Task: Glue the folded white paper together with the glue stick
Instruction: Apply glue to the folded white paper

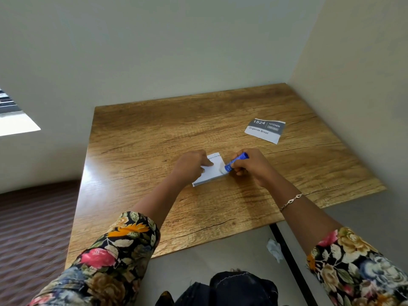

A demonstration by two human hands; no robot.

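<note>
A folded white paper (211, 173) lies flat in the middle of the wooden table (154, 138), with a line of small print near its far edge. My left hand (191, 166) presses down on the paper's left part, fingers curled onto it. My right hand (250, 165) grips a blue glue stick (234, 162) held slanted, its white tip touching the paper's right edge.
A printed card (265, 130) reading "1524 Kitchen, Organize Bread" lies at the table's far right. Walls close the table in at the back and right. A crumpled tissue (274, 249) lies on the floor beside a black table leg (289, 261).
</note>
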